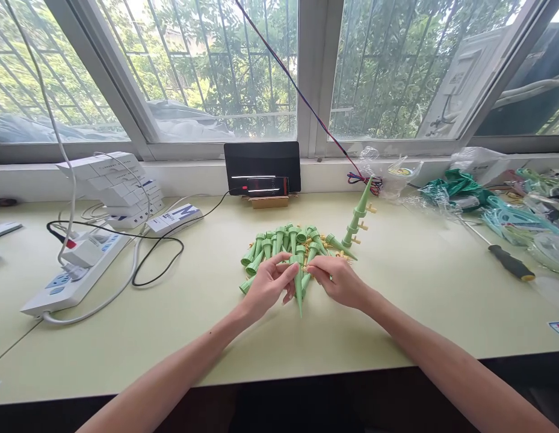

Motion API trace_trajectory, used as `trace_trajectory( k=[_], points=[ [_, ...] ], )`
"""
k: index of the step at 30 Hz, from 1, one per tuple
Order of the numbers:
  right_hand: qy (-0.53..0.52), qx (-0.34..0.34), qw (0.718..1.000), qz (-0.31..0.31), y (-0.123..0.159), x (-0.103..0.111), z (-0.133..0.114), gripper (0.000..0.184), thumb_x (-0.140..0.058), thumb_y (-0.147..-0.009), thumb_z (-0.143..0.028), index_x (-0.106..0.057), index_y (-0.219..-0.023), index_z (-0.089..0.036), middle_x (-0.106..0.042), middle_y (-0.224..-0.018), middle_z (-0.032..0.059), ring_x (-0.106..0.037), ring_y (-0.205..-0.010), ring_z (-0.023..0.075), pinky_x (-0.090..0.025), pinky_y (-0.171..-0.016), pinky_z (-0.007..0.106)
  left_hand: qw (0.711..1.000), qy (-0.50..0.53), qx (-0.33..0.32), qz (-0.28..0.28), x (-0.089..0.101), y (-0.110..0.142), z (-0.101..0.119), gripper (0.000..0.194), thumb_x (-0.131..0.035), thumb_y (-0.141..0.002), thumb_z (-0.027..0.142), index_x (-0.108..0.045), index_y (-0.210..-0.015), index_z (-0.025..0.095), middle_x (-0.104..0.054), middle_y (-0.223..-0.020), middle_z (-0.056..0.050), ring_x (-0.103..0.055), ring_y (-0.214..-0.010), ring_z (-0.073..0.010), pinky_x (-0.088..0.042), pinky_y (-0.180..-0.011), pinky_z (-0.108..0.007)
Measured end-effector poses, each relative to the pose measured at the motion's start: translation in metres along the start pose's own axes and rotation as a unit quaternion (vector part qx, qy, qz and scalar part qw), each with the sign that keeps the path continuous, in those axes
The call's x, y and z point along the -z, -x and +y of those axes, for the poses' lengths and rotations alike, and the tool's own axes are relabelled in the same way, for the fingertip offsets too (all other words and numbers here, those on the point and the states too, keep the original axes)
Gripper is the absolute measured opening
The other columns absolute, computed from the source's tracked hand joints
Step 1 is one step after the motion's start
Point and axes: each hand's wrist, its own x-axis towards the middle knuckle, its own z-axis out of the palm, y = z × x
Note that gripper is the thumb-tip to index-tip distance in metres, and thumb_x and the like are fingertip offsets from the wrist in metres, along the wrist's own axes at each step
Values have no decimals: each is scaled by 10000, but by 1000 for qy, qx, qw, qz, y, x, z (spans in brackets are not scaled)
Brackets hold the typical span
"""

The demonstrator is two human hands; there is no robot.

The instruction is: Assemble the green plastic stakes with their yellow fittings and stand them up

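From left to right: a power strip (71, 273) lies far left on the table (180, 337), the left hand (268, 285) and right hand (340, 281) jointly pinch one green spike (299, 288) at the near edge of the spike pile (283, 243), and a screwdriver (509, 261) rests far right.

Small home workshop for assembly work: pale green bench (171, 337) under barred windows (207, 66), power strip (67, 276), stacked boxes (117, 186), screwdriver (509, 261), bagged parts (523, 210), green spikes (283, 246).
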Motion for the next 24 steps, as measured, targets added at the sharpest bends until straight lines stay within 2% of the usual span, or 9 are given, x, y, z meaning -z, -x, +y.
trace_trajectory(
  k=[6,11,15,20,24],
  points=[
    [-86,-84,992,-34,1,1,-1,404,-378,-1011,-405,-536,-713,-183,-364,-520,-52,-324,-473,101,-296,-487,243,997,-56,-47,-1,-1,2,1,264,-602,-898,424,-537,-1032,206,-549,-622,54,-510,-409,-85,-392,-449,-230],
    [-149,-125,980,-48,1,1,0,458,-358,-1007,-477,-527,-700,-183,-356,-499,-58,-328,-448,95,-297,-453,232,997,-51,-59,-1,-2,2,0,255,-615,-887,423,-551,-1007,207,-588,-668,34,-526,-432,-89,-391,-445,-230],
    [-118,-101,987,-28,0,0,-2,435,-383,-1007,-461,-540,-714,-180,-437,-543,-40,-371,-484,97,-328,-486,235,1000,3,-12,9,-3,1,1,288,-626,-876,456,-531,-995,211,-565,-589,59,-494,-407,-79,-392,-442,-216],
    [-44,-38,998,25,0,-1,0,240,-542,-957,-407,-620,-1002,-184,-635,-770,25,-519,-617,129,-413,-570,251,992,113,51,28,-3,-3,0,315,-684,-830,466,-523,-912,208,-467,-485,90,-447,-390,-74,-351,-369,-176],
    [-25,-9,999,41,1,-2,5,231,-597,-928,-412,-623,-997,-193,-644,-813,41,-552,-640,143,-444,-582,265,987,144,68,13,-2,-4,-2,303,-680,-840,456,-525,-886,200,-479,-497,83,-426,-387,-58,-333,-355,-158]
  ],
)
